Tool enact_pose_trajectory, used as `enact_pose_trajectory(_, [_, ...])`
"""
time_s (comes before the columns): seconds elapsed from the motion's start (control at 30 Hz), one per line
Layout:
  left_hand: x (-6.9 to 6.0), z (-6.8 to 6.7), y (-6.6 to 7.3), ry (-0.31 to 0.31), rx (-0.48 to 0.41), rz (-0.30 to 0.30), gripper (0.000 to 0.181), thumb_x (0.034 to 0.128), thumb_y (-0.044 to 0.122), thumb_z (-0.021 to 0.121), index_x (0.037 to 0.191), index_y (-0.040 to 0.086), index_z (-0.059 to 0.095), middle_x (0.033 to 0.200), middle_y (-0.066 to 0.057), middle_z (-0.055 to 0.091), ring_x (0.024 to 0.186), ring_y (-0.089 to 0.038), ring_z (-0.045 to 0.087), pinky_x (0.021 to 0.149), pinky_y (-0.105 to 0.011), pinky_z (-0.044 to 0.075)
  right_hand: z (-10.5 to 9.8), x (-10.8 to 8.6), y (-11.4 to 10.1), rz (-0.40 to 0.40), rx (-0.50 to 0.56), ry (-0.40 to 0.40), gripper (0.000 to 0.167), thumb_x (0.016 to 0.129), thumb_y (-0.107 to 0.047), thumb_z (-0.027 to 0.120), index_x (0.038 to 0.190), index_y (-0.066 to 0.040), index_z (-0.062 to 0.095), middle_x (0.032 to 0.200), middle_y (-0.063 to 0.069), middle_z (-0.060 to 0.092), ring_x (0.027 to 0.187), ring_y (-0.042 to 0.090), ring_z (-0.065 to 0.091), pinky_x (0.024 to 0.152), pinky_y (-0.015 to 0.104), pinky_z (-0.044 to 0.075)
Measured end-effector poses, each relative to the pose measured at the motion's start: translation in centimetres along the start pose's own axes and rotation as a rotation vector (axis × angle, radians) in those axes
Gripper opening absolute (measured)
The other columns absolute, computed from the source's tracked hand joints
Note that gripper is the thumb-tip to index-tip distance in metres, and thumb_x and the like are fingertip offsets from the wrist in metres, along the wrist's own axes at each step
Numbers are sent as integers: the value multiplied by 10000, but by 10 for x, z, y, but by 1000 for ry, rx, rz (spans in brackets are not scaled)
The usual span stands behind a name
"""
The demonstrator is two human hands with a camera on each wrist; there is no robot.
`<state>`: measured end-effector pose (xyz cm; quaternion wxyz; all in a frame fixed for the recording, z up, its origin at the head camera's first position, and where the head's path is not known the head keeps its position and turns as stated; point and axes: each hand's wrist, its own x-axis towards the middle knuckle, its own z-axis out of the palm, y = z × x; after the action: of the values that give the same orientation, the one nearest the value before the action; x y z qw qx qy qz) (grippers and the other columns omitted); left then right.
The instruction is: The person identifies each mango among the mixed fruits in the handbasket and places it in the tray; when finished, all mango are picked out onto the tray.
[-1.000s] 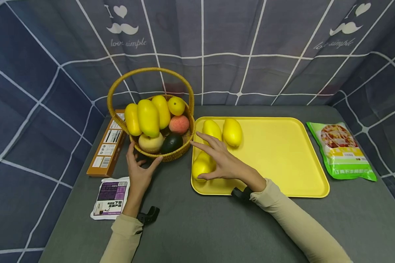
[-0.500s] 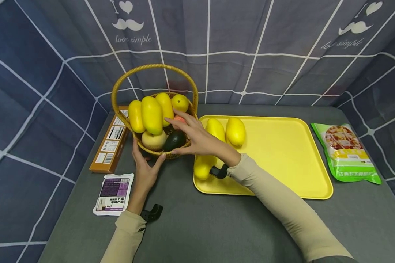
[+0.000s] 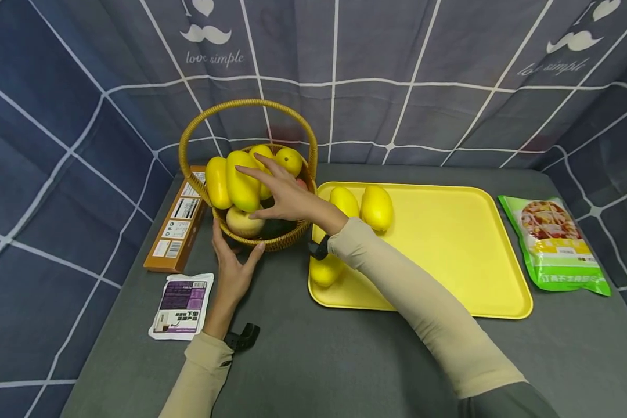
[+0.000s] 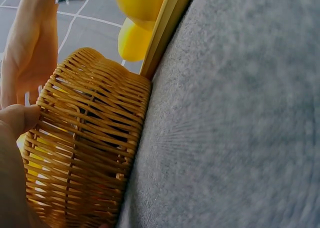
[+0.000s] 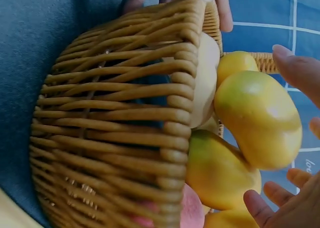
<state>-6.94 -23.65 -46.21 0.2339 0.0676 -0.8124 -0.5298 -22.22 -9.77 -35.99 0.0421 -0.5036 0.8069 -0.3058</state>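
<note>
A wicker basket (image 3: 291,237) with a tall handle stands at the back left, filled with fruit. My left hand (image 3: 233,277) holds its near side, the thumb (image 4: 22,117) on the rim. Over the fruit my right hand (image 3: 287,196) spreads its fingers around the top yellow mango (image 5: 260,119), apart from it in the right wrist view. Another mango (image 3: 216,183) leans at its left, and a third lies partly behind my fingers. A pale round fruit (image 3: 242,222) sits at the front; a round yellow fruit (image 3: 289,161) sits at the back. My right hand mostly hides the peach (image 3: 302,183) and avocado.
On the yellow tray (image 3: 449,249) right of the basket lie a lemon (image 3: 377,208) and other yellow fruits, partly behind my right arm. A brown box (image 3: 176,229) and white-purple packet (image 3: 182,306) lie left. A green food bag (image 3: 554,241) lies far right.
My right hand has moved left from above the tray to over the fruit in the basket. The left hand stays at the basket's near side.
</note>
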Motion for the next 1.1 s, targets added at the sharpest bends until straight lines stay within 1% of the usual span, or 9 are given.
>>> enact_pose_trajectory(0.13, [-2, 0, 19, -10, -22, -6, 970, 906, 152, 686, 1559, 20, -19, 1622, -188, -39, 1476, -388, 85, 981, -614, 344, 3, 11, -2, 13, -9, -26, 914, 817, -420, 781, 1557, -257, 270, 1642, 137, 30, 1515, 286, 63, 1159, 588, 201])
enact_pose_trajectory(0.27, [-3, 0, 26, -12, -31, -19, 967, 903, 107, 678, 1558, 12, -28, 1621, -192, -38, 1479, -373, 84, 989, -625, 333, 6, 16, -5, 29, -55, -44, 909, 828, -389, 780, 1561, -270, 255, 1645, 132, -17, 1510, 304, 77, 1132, 600, 224])
enact_pose_trajectory(0.43, [0, 4, 2, -1, -4, -15, 1014, 890, 150, 709, 1578, 133, -35, 1638, -76, -29, 1482, -279, 107, 992, -569, 363, 6, 20, -3, 20, -139, -53, 895, 838, -378, 772, 1562, -276, 255, 1651, 94, -83, 1497, 324, 132, 1131, 558, 243])
enact_pose_trajectory(0.57, [1, 6, -5, 5, -5, -1, 1034, 878, 173, 727, 1581, 167, -30, 1639, -45, -21, 1476, -249, 122, 983, -542, 372, 4, 23, 0, -6, -156, -48, 901, 827, -359, 786, 1558, -259, 271, 1653, 84, -76, 1506, 291, 110, 1150, 551, 232])
enact_pose_trajectory(0.7, [1, 5, 0, 6, -3, 1, 1023, 881, 142, 721, 1580, 136, -26, 1639, -73, -20, 1474, -259, 130, 986, -533, 366, 3, 25, 2, -31, -146, -40, 898, 820, -342, 796, 1552, -230, 288, 1655, 89, -47, 1515, 253, 87, 1182, 497, 202])
enact_pose_trajectory(0.83, [-1, 2, 20, -3, -25, -3, 987, 885, 84, 695, 1562, 29, -22, 1626, -182, -20, 1468, -354, 128, 980, -588, 344, 5, 25, 3, -52, -142, -12, 888, 807, -340, 807, 1538, -202, 322, 1649, 111, 26, 1502, 248, 146, 1201, 418, 178])
enact_pose_trajectory(0.93, [-3, -1, 31, -4, -39, -14, 980, 875, 62, 689, 1547, -24, -19, 1612, -231, -10, 1456, -397, 139, 967, -618, 327, 5, 24, 3, -67, -120, 21, 891, 791, -352, 817, 1528, -192, 342, 1639, 121, 85, 1490, 252, 187, 1203, 415, 173])
enact_pose_trajectory(1.0, [-3, -1, 28, 1, -33, -20, 979, 880, 78, 688, 1554, -4, -18, 1618, -211, -9, 1461, -374, 139, 975, -608, 328, 4, 22, 4, -68, -99, 49, 897, 778, -366, 823, 1524, -201, 352, 1633, 116, 115, 1485, 258, 201, 1199, 419, 191])
enact_pose_trajectory(1.1, [-1, 0, 14, 7, -11, -17, 999, 883, 107, 700, 1569, 61, -24, 1632, -140, -10, 1470, -301, 143, 979, -559, 348, 0, 17, 6, -71, -78, 101, 898, 761, -391, 831, 1512, -211, 373, 1622, 113, 154, 1469, 277, 235, 1176, 420, 255])
